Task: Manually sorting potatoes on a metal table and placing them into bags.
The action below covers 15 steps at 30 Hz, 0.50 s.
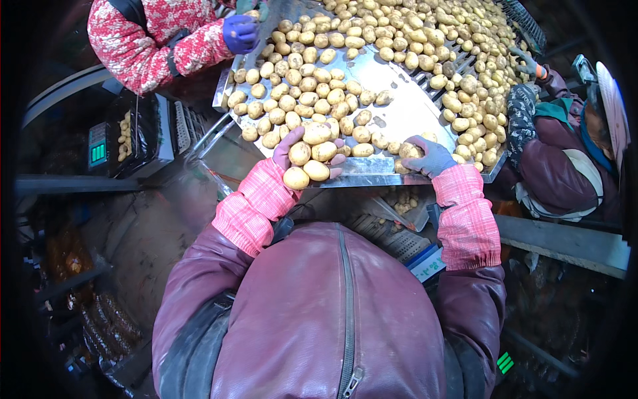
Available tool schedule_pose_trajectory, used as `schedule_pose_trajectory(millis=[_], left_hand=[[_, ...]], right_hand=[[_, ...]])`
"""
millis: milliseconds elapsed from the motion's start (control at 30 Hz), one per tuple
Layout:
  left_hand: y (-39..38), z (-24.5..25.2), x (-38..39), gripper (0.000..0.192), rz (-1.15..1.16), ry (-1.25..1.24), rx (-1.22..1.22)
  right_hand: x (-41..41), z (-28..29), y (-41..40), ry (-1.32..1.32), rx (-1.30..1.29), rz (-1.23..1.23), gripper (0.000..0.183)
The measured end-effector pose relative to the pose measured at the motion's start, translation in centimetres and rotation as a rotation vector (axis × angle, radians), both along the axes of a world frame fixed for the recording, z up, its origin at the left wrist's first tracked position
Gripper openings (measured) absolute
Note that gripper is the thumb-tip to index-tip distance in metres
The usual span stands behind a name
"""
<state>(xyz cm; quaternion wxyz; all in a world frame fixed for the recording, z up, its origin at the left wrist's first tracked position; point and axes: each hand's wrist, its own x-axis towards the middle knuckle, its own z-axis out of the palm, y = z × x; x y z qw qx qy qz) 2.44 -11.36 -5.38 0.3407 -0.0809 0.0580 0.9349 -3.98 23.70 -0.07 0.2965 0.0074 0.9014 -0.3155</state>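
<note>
My left hand, in a pinkish glove, cradles several potatoes at the near left edge of a metal sorting table. My right hand, in a grey-blue glove, has its fingers around a potato near the table's front rim. Another potato lies just below that one, by the fingertips. Loose potatoes cover the left part of the tabletop, and a dense heap spreads over the back and right. Dark slots show in the metal under part of the heap.
At the upper left a co-worker's purple-gloved hand is over the table edge. Another co-worker's gloved hand touches the heap at right. A scale with a lit display stands at left. Below the table are a crate and a bag of potatoes.
</note>
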Motion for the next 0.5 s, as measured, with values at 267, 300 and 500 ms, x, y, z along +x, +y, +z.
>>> schedule_pose_trajectory(millis=[267,300,500], left_hand=[[2.1,2.5,-0.1,0.068,0.178,-0.125,-0.231],[2.5,2.8,-0.2,0.069,0.212,-0.189,-0.236],[3.8,3.5,0.1,0.074,0.313,-0.132,-0.266]], right_hand=[[-0.2,-2.7,2.5,0.020,-0.408,-0.129,0.052],[0.1,-2.8,2.5,0.070,-0.585,-0.219,0.050],[3.4,-1.0,3.4,0.157,-0.961,-0.470,0.055]])
